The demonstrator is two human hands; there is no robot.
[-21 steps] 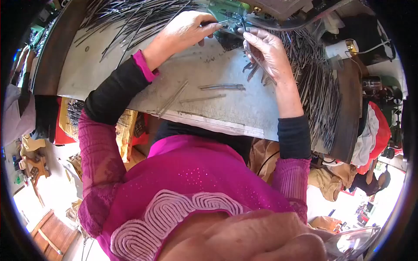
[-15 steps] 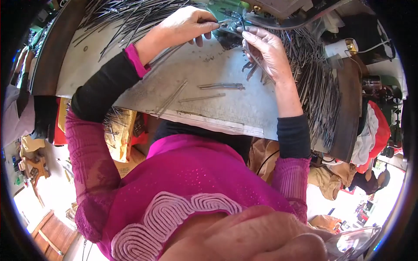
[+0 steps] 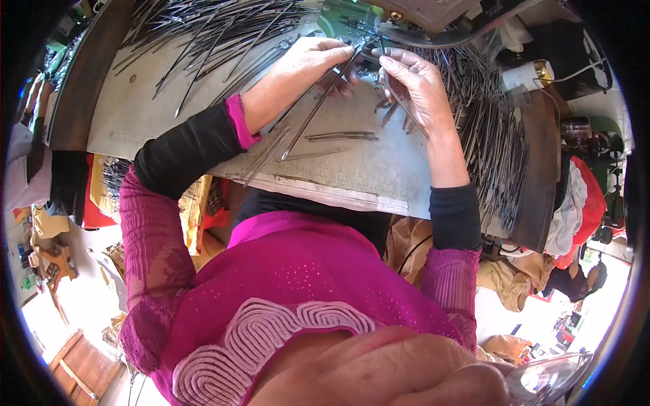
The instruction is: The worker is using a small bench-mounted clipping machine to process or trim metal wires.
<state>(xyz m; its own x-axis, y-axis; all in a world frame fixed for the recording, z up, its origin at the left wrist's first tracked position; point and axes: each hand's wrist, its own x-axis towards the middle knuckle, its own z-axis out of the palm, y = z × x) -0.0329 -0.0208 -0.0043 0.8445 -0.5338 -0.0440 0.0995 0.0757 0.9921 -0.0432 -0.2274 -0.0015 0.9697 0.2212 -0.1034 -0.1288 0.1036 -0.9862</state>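
Both my hands are raised at the far side of the worktable, close to a green machine part. My left hand is closed, and long thin dark metal rods slant from it toward my body. Beside it, my right hand pinches a thin metal rod between thumb and fingers; the rod runs down along the palm to the wrist. The rod tips meet near the machine in a dark tangle, where the exact contact is too small to make out.
A large heap of thin metal rods covers the table's right side, and another heap lies at the back left. Several short rods rest on the grey tabletop. Dark raised boards edge the table. A white cylinder with a cord stands back right.
My left hand has moved right and closer to the right hand. Long dark rods now hang from it across the tabletop. My right hand has barely moved and keeps its rod.
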